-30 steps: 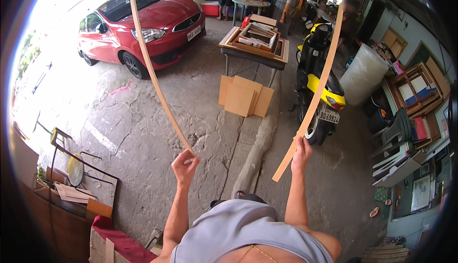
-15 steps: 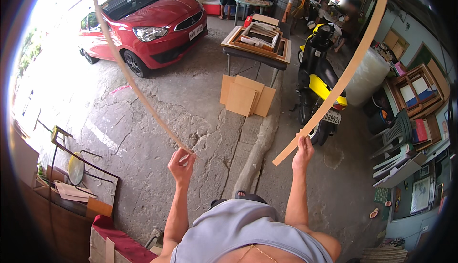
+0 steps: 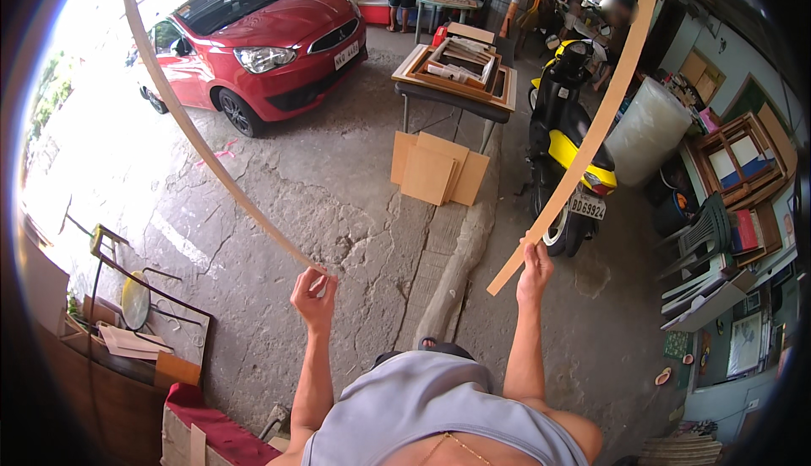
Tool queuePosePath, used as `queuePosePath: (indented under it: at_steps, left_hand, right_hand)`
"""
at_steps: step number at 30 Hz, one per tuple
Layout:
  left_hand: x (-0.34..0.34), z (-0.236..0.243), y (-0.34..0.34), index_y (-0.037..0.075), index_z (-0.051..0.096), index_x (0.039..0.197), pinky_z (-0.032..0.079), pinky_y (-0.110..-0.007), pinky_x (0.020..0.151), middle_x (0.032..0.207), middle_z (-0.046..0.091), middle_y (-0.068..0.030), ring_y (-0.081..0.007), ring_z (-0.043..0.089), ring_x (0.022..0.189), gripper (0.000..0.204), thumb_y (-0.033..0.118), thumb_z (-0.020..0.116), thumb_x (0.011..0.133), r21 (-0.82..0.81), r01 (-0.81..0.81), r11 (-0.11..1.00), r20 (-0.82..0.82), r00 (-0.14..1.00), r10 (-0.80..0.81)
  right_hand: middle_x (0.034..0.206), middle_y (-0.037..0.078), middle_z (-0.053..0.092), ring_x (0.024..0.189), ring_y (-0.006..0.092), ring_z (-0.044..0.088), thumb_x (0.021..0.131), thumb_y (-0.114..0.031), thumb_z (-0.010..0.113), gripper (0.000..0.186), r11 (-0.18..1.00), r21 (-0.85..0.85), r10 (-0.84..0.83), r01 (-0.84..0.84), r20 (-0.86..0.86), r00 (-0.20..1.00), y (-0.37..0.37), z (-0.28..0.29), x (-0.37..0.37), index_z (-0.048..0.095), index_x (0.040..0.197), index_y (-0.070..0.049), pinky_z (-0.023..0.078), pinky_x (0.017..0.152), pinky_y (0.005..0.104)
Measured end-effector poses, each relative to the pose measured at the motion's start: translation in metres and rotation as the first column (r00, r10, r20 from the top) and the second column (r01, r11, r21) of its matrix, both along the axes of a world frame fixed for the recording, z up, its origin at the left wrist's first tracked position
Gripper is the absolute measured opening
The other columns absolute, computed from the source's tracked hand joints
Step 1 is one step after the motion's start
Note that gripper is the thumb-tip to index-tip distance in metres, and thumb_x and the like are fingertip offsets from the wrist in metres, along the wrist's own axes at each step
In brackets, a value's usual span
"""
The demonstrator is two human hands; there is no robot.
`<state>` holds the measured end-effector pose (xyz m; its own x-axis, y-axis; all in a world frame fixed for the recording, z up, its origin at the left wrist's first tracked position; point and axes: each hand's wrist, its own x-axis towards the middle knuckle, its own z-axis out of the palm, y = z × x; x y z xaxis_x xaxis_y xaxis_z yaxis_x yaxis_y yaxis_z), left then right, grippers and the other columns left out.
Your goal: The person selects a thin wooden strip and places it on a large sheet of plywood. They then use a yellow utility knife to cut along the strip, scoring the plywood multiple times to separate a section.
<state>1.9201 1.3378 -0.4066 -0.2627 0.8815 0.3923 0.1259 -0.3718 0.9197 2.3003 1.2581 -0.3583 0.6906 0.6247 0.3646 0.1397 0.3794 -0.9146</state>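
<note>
The left strip (image 3: 183, 122), long and pale brown, is pinched near its low end by the left hand (image 3: 312, 299); it leans up and away to the left, across the red car (image 3: 291, 39). The right strip (image 3: 595, 137) is gripped just above its low end by the right hand (image 3: 534, 273) and leans up to the right, across the yellow motorbike (image 3: 568, 158). The hands are set well apart. The strips are spread wider toward the top, where the far ends cannot be seen. Between them, farther off, frames (image 3: 456, 84) are piled on a worktop (image 3: 456, 106).
</note>
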Motion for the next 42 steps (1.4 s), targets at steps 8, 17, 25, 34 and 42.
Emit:
queuePosePath:
  at_steps: [8,17,25,34,42]
  left_hand:
    - [0.007,0.005,0.003,-0.002,0.067,0.104,0.061,-0.030,0.075,0.096,0.065,-0.0072,-0.0143,0.065,0.089,0.031,-0.006,0.075,0.074,-0.010,0.016,1.000,-0.016,1.000,-0.016]
    - [0.005,0.007,0.007,-0.002,0.067,0.107,0.061,-0.029,0.075,0.098,0.065,-0.0074,-0.0141,0.065,0.089,0.035,-0.005,0.075,0.074,-0.031,0.016,0.999,0.007,1.000,-0.015]
    - [0.000,0.003,0.011,0.000,0.067,0.111,0.061,-0.029,0.074,0.097,0.066,-0.0079,-0.0138,0.065,0.089,0.038,-0.004,0.076,0.075,-0.042,0.008,0.999,-0.040,0.999,-0.010]
    - [0.004,0.003,0.014,0.000,0.067,0.111,0.061,-0.029,0.075,0.097,0.066,-0.0079,-0.0139,0.065,0.087,0.038,-0.005,0.075,0.075,-0.053,0.023,0.998,-0.028,0.999,-0.024]
    - [-0.010,0.000,0.009,0.001,0.068,0.107,0.061,-0.029,0.074,0.095,0.066,-0.0073,-0.0129,0.065,0.084,0.033,-0.005,0.074,0.075,-0.078,0.054,0.995,-0.048,0.997,-0.058]
  right_hand:
    - [0.106,0.004,0.062,0.102,0.0152,0.058,0.097,-0.018,0.058,0.032,0.997,-0.042,0.068,-0.068,0.003,0.998,0.006,-0.010,-0.001,0.061,0.120,0.004,0.045,0.090,0.0268]
    - [0.105,0.005,0.063,0.103,0.0160,0.060,0.096,-0.019,0.059,0.033,0.998,-0.012,0.067,-0.067,-0.008,0.998,0.010,-0.006,-0.007,0.061,0.120,0.005,0.047,0.090,0.0268]
    - [0.104,0.005,0.063,0.102,0.0159,0.060,0.096,-0.019,0.060,0.033,0.998,-0.020,0.066,-0.066,0.020,0.998,0.013,-0.004,-0.014,0.062,0.118,0.005,0.048,0.088,0.0274]
    - [0.104,0.005,0.062,0.102,0.0147,0.059,0.096,-0.021,0.059,0.034,0.997,-0.030,0.070,-0.070,0.019,0.997,0.012,-0.002,-0.013,0.061,0.119,0.005,0.046,0.089,0.0263]
    - [0.122,0.015,0.059,0.108,0.0210,0.058,0.097,-0.012,0.055,0.037,0.991,-0.071,0.115,-0.114,0.009,0.993,0.026,-0.010,-0.024,0.052,0.127,0.010,0.042,0.097,0.0309]
